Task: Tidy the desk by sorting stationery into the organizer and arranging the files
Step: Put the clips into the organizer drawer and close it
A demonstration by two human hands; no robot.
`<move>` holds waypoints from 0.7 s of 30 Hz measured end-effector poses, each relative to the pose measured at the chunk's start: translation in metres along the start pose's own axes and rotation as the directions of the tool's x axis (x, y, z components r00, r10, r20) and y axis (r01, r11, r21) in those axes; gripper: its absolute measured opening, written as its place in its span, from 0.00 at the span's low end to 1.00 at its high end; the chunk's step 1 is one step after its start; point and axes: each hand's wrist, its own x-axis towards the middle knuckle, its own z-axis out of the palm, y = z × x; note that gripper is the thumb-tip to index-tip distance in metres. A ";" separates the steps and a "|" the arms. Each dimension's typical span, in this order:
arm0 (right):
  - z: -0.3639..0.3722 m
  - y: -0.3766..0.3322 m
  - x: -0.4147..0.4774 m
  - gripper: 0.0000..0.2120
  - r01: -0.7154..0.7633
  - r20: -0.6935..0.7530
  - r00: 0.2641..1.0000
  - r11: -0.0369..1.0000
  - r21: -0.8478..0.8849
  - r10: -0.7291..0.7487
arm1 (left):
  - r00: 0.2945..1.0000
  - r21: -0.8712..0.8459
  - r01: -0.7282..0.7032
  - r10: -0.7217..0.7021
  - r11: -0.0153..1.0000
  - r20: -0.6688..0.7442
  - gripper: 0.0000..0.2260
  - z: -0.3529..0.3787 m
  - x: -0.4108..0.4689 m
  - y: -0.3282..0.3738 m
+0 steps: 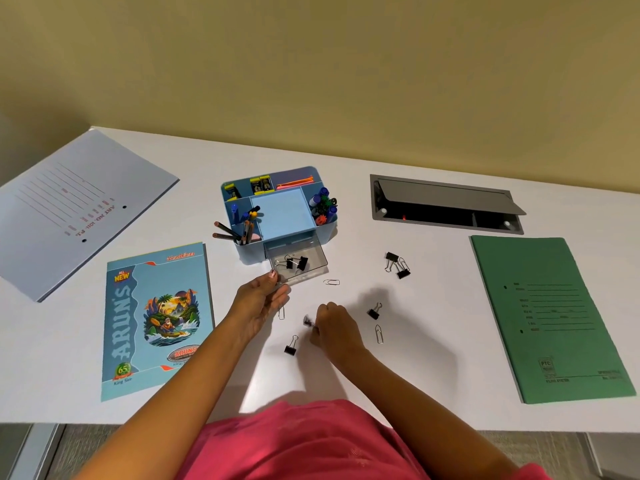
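A blue desk organizer (282, 211) stands mid-desk with pens, pencils and markers in its compartments. Its clear drawer (313, 259) is pulled out, with two black binder clips (298, 262) inside. My left hand (263, 299) holds the drawer's front left corner. My right hand (332, 323) is closed on a blurred black binder clip (307, 321) just above the desk. Loose binder clips lie nearby: one (291, 346) below my hands, one (374, 311) to the right, two (397, 265) farther right. Paper clips (331, 282) (379, 333) are scattered between them.
A blue picture-cover notebook (156, 320) lies at the left, a pale lilac file (69, 206) at the far left, a green file (554, 317) at the right. A grey cable hatch (446, 204) stands open at the back right. The desk's front edge is close to my body.
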 end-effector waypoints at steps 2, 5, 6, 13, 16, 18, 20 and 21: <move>0.001 0.002 -0.002 0.08 0.009 0.006 1.000 1.000 0.016 -0.009 | 1.000 -0.006 0.001 -0.001 1.000 0.011 0.08 0.001 0.000 -0.001; -0.005 0.000 -0.005 0.03 0.089 -0.149 0.986 0.989 0.122 -0.070 | 1.000 -0.029 0.004 -0.004 1.000 0.006 0.07 0.001 0.000 -0.001; -0.008 -0.002 -0.005 0.03 0.130 -0.231 0.968 0.982 0.140 -0.095 | 1.000 -0.027 0.006 -0.006 1.000 -0.004 0.07 0.001 0.001 -0.002; -0.046 -0.018 0.020 0.04 0.335 -0.587 0.795 0.917 0.217 -0.151 | 0.999 0.006 0.014 -0.013 1.000 -0.034 0.07 0.001 0.003 -0.003; -0.053 -0.021 0.038 0.05 0.243 -0.496 0.866 0.916 0.319 -0.057 | 0.999 0.019 0.012 -0.011 1.000 -0.039 0.08 0.001 0.003 -0.002; -0.055 -0.022 0.044 0.06 0.247 -0.484 0.873 0.910 0.333 -0.060 | 0.999 0.021 0.012 -0.012 1.000 -0.040 0.07 0.001 0.003 -0.002; -0.056 -0.022 0.045 0.05 0.271 -0.496 0.865 0.899 0.343 -0.071 | 0.999 0.025 0.010 -0.009 1.000 -0.039 0.07 0.001 0.004 -0.002; -0.056 -0.020 0.045 0.05 0.269 -0.507 0.860 0.896 0.354 -0.058 | 0.999 0.029 0.009 -0.008 1.000 -0.037 0.08 0.001 0.004 -0.002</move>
